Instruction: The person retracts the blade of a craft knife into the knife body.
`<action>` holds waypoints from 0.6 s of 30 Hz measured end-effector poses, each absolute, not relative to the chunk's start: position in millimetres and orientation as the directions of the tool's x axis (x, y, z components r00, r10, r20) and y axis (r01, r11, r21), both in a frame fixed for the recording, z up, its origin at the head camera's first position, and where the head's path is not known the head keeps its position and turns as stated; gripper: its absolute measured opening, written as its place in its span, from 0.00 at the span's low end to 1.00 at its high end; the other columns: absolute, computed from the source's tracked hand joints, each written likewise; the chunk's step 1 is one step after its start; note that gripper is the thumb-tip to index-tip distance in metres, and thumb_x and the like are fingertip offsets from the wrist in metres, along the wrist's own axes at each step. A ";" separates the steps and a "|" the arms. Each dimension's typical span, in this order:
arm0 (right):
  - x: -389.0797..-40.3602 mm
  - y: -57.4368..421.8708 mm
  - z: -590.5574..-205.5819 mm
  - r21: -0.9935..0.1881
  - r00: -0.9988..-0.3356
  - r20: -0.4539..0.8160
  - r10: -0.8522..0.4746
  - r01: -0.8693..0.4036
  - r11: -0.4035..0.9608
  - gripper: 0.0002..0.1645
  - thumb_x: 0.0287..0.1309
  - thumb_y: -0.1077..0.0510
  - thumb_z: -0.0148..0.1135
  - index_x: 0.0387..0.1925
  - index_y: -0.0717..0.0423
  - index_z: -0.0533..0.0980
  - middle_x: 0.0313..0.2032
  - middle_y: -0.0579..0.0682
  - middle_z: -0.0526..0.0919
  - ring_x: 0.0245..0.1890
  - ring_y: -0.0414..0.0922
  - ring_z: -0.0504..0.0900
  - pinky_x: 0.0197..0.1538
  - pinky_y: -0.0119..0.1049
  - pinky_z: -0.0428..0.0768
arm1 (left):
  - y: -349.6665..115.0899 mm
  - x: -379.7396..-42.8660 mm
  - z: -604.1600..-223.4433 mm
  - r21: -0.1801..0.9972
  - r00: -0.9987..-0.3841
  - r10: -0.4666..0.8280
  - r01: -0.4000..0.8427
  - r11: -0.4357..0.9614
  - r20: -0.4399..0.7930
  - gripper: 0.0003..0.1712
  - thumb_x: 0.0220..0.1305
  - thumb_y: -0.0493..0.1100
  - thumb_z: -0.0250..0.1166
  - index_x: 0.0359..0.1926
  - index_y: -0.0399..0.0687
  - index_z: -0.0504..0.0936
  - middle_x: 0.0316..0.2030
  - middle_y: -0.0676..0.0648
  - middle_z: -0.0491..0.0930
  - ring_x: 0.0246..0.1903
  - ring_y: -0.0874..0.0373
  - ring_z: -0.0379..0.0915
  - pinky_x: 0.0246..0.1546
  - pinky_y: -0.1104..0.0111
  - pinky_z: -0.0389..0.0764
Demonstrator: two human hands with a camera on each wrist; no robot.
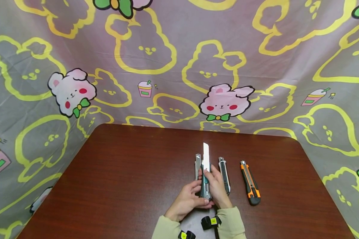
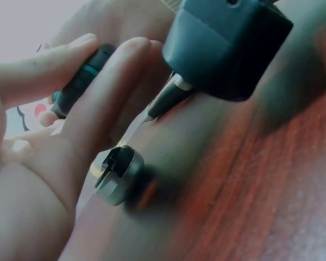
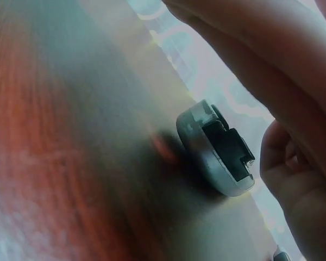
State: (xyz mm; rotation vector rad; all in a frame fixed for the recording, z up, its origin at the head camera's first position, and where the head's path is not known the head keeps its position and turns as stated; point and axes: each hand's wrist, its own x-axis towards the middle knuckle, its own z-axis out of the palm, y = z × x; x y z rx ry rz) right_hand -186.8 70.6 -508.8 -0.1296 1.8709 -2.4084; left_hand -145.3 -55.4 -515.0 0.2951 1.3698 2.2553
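Above the table, both hands hold a dark teal box cutter (image 1: 206, 190), its wide silvery blade (image 1: 206, 154) pointing away from me. The left hand (image 1: 187, 200) grips the handle's lower end between thumb and fingers. Higher up, the right hand (image 1: 217, 188) curls round the handle from the right, thumb on its front near the blade's base. The handle's end (image 2: 79, 84) shows between the fingers in the left wrist view. A silver box cutter (image 1: 198, 162) lies just left of the held one, its lower part hidden. To the right lies a white-and-black box cutter (image 1: 224, 176).
Farther right on the brown wooden table (image 1: 131, 166) lies an orange-and-black box cutter (image 1: 250, 184). Patterned cloth (image 1: 170, 83) rises behind the table and along both sides. Black wrist devices (image 1: 210, 222) sit at the sleeves.
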 end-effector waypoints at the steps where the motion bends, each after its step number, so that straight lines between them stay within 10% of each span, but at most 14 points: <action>1: -186.8 70.5 -508.9 -0.969 -0.992 0.012 -0.123 0.019 -0.245 0.18 0.62 0.65 0.41 0.49 0.76 0.61 0.33 0.57 0.73 0.32 0.42 0.74 0.37 0.28 0.77 | -55.5 -145.4 -515.2 0.878 -0.861 0.505 -0.289 -0.382 -0.064 0.39 0.49 0.21 0.58 0.62 0.32 0.55 0.50 0.35 0.71 0.34 0.46 0.80 0.38 0.59 0.80; 18: -186.8 71.5 -509.7 -0.960 -0.990 0.008 -0.142 0.032 -0.278 0.18 0.63 0.64 0.42 0.49 0.76 0.60 0.33 0.58 0.73 0.32 0.43 0.74 0.39 0.29 0.77 | -55.2 -144.9 -515.2 0.878 -0.864 0.497 -0.297 -0.375 -0.079 0.38 0.50 0.23 0.59 0.63 0.32 0.55 0.50 0.34 0.71 0.34 0.46 0.80 0.38 0.58 0.80</action>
